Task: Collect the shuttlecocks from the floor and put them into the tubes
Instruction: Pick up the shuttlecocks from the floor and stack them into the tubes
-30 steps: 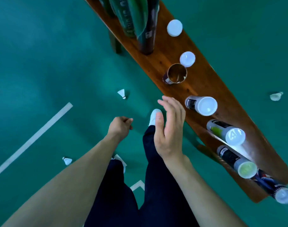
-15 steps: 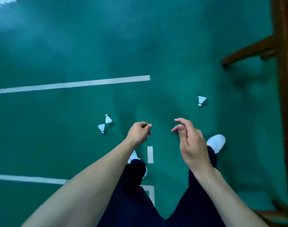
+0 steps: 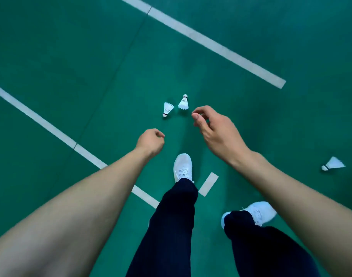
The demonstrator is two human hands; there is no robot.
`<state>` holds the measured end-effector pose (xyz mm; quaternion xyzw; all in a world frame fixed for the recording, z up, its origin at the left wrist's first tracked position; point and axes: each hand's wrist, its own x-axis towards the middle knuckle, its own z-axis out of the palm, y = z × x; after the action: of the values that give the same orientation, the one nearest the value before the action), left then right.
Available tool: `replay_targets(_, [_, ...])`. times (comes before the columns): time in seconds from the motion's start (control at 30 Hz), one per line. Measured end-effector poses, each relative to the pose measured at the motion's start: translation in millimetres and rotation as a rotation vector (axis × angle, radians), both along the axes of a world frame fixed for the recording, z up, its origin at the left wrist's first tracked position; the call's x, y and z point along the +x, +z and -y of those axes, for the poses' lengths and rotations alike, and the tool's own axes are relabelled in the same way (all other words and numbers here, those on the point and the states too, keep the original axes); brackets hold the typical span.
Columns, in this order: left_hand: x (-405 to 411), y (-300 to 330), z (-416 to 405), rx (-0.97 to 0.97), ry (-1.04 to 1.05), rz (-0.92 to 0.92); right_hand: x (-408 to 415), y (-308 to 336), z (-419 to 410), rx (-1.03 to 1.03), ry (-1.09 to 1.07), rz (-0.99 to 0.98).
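- Where the green floor (image 3: 71, 56) fills the frame, it looks like smooth matte court matting, crossed by flat white lines (image 3: 215, 45) running diagonally at upper right and from the left edge toward the centre.
- Two shuttlecocks lie just above centre, close together but apart: the left one (image 3: 167, 108) with its rounded cork tip pointing down-frame and a dark band behind it, the right one (image 3: 183, 102) with its cork pointing up-frame; both have white ribbed feather skirts flaring into cones.
- A third shuttlecock (image 3: 333, 163) lies at the right edge, blurred, cork to the left, well apart from the pair.
- Left hand (image 3: 150, 141), centre of frame, is curled into a loose fist and holds nothing visible.
- Right hand (image 3: 217, 128) hangs right of centre, just beside the right shuttlecock in the picture, fingers bent and relaxed, thumb and forefinger near each other, empty.
- Both forearms are bare.
- White mesh shoes (image 3: 182, 167) with laces show below the hands, one at centre, one at lower right, under dark navy cloth trousers (image 3: 171, 226).
- No tube is in view.
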<state>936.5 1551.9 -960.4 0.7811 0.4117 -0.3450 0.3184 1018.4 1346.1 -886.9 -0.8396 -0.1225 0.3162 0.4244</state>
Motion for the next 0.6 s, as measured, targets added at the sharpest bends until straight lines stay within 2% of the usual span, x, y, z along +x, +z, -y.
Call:
replay_targets(0.13, [16,-109,-24,0.122,-0.260,-0.019,-5,-121,1,-0.211,0.401,0.125])
replay_targets(0.23, [43,-195,-48,0.198,-0.435,0.056,-10,-222,-1,-0.314,0.598,0.259])
replay_targets(0.4, [87,-300,-86,0.276,-0.638,0.075,4,-358,-25,-0.518,0.744,0.427])
replay_targets(0.6, [119,-364,-100,0.352,-0.835,0.119,41,-449,-65,-0.714,0.854,0.475])
